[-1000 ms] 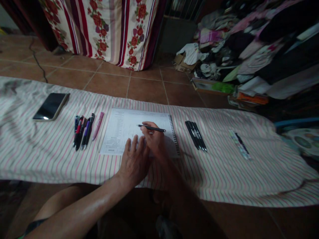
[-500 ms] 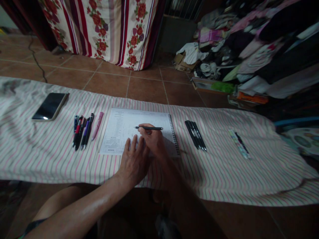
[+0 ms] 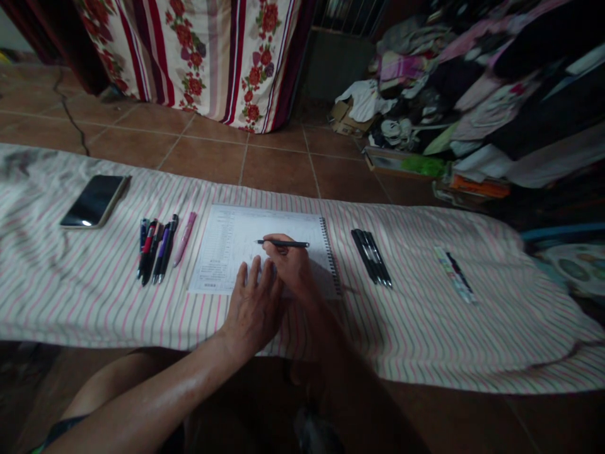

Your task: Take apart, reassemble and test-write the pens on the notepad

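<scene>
As I watch remotely through the head camera, nearest is a bare leg (image 3: 116, 381), left, below the edge of the striped cloth (image 3: 189, 325). Left hand (image 3: 258, 302) lies spread, palm down at the near side of the spiral notebook (image 3: 269, 221), gripping nothing. Right hand (image 3: 290, 261) just beside it, curled around a black pen (image 3: 296, 244); pen points left over the page, I can't tell if the tip touches paper. Notebook flat on the cloth, coil on the right, print down the left. Right of it I get a cluster of dark pens (image 3: 371, 257), then, well apart, a pale patterned item (image 3: 454, 275). Left of it: pink pen (image 3: 184, 239), just beside mixed pens (image 3: 157, 251), then a phone (image 3: 94, 202), screen up. Beyond: brown tiled floor (image 3: 217, 144), floral curtain (image 3: 217, 63); right, a cardboard box (image 3: 343, 120), heaped clothes (image 3: 401, 66) behind.
</scene>
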`<state>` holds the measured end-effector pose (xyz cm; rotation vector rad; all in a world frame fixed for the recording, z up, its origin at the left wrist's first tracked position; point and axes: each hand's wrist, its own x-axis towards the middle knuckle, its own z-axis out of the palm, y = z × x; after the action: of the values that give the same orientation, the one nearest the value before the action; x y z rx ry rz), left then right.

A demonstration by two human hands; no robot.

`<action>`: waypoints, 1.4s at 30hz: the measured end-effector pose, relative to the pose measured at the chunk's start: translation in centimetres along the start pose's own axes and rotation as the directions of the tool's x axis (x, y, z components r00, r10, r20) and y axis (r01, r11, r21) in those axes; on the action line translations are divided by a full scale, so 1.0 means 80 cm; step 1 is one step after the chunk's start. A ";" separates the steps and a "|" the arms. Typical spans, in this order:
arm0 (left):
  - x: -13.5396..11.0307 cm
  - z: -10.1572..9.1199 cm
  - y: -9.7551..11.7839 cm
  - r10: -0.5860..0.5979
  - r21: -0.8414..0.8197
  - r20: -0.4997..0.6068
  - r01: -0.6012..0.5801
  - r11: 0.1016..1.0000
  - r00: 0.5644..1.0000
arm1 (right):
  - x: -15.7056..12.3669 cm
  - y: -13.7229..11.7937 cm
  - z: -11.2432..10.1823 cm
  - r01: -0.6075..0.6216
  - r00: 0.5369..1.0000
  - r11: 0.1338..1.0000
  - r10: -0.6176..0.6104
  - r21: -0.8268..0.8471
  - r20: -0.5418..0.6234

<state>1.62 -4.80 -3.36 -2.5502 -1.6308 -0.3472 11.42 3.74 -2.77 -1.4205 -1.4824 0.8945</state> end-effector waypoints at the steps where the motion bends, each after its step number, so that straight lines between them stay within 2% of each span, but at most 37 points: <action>1: 0.000 0.000 0.000 0.000 -0.002 0.000 0.000 1.000 1.000 | 0.000 0.000 0.000 -0.003 1.000 1.000 0.003 0.009 0.007; 8: 0.001 0.000 0.000 -0.016 -0.023 -0.007 0.015 1.000 1.000 | 0.000 0.005 0.000 -0.033 0.999 0.992 0.033 0.118 0.001; 12: 0.000 -0.001 -0.001 -0.003 -0.016 0.000 0.003 1.000 1.000 | 0.002 0.004 -0.005 -0.107 0.991 0.977 0.119 0.185 -0.054; 19: 0.001 -0.003 -0.006 0.016 -0.033 -0.024 -0.017 0.999 1.000 | 0.003 -0.001 -0.014 -0.130 0.980 0.967 0.159 0.221 -0.119; 30: 0.007 -0.008 -0.006 -0.024 -0.152 -0.122 0.005 0.988 0.992 | 0.003 -0.002 -0.022 -0.169 0.967 0.894 0.231 0.415 -0.104; 36: 0.010 -0.008 -0.008 -0.018 -0.184 -0.178 -0.015 0.983 0.984 | 0.002 -0.001 -0.029 -0.186 0.961 0.901 0.250 0.392 -0.118; 42: 0.013 -0.007 -0.008 -0.004 -0.200 -0.173 -0.031 0.979 0.985 | 0.003 0.011 -0.037 -0.169 0.963 0.941 0.221 0.294 -0.156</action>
<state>1.36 -3.73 -2.62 -2.5829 -1.5885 -0.7469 14.50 3.85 -2.45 -1.4134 -1.0425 1.0181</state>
